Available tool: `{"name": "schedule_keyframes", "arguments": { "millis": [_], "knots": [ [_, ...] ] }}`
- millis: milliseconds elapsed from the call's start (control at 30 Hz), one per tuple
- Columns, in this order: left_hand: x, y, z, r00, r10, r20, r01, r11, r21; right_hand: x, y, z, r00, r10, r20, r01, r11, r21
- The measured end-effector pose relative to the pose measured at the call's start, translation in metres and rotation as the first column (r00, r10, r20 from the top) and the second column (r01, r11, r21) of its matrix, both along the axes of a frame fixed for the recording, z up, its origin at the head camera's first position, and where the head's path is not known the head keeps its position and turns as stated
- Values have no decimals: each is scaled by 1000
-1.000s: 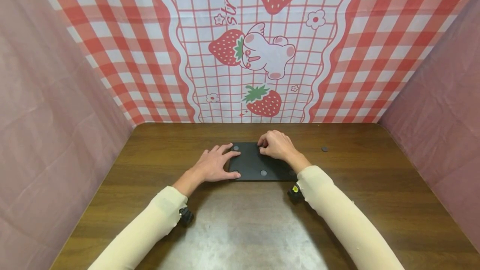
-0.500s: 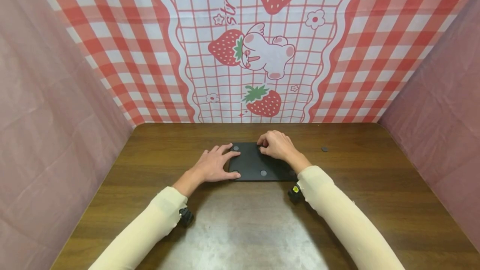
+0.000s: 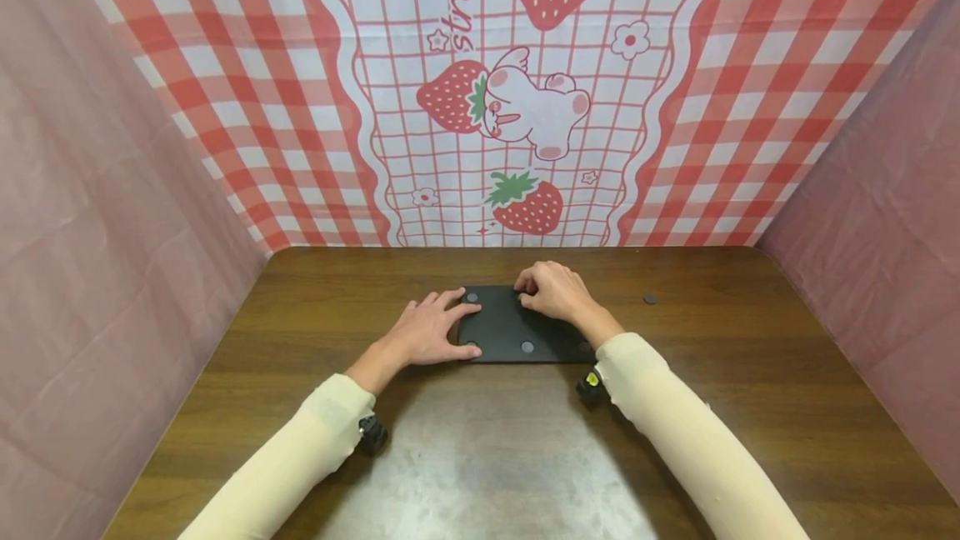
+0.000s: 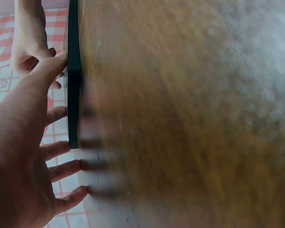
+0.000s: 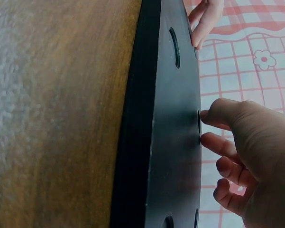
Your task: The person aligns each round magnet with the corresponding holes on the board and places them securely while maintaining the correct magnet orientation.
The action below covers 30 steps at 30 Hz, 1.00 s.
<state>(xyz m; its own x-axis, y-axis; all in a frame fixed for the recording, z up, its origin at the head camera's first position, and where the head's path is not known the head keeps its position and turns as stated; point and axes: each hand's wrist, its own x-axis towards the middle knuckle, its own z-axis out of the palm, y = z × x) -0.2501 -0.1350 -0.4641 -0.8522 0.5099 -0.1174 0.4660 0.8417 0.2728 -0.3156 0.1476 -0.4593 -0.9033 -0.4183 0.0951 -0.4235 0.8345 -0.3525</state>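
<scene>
A flat black rectangular board (image 3: 495, 325) lies on the wooden table, with round grey spots set along its long sides. My left hand (image 3: 429, 328) rests over its left end, fingers spread and thumb (image 4: 60, 55) on the top near the front corner. At the far edge's middle, my right hand (image 3: 553, 290) bends over the board. In the right wrist view, thumb and forefinger meet the surface at a round recess (image 5: 199, 121), slightly apart; the other fingers curl free. I cannot tell whether they pinch anything. Another recess (image 5: 174, 47) shows as a curved slot at the near side.
A small dark disc (image 3: 649, 299) lies on the table (image 3: 720, 373) to the right of the board. Behind the table hangs a red-checked strawberry cloth (image 3: 525, 207), with pink curtains (image 3: 127, 215) at both sides. Each wrist wears a small black camera (image 3: 372, 433).
</scene>
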Motion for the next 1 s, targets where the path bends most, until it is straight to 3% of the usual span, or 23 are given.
{"name": "schedule_keyframes", "arguments": {
  "millis": [367,400,600,633,1000],
  "knots": [
    [-2,0,-1,1000,-6,5,6,1000,12,3,7,2,1000,2,-25,-3,1000,-23],
    [-1,0,-1,1000,-6,6,6,1000,12,-4,11,-7,999,25,-36,-27,999,-42],
    [-1,-1,-2,1000,-9,-6,9,1000,15,-4,17,-9,998,37,-57,-40,997,-59],
    [-1,-2,-2,1000,-10,-8,10,1000,16,4,14,0,999,15,-48,-17,999,-44],
    [-1,-1,-2,1000,-10,-6,10,1000,12,9,21,1,997,-5,-71,3,1000,-21]
  ]
}}
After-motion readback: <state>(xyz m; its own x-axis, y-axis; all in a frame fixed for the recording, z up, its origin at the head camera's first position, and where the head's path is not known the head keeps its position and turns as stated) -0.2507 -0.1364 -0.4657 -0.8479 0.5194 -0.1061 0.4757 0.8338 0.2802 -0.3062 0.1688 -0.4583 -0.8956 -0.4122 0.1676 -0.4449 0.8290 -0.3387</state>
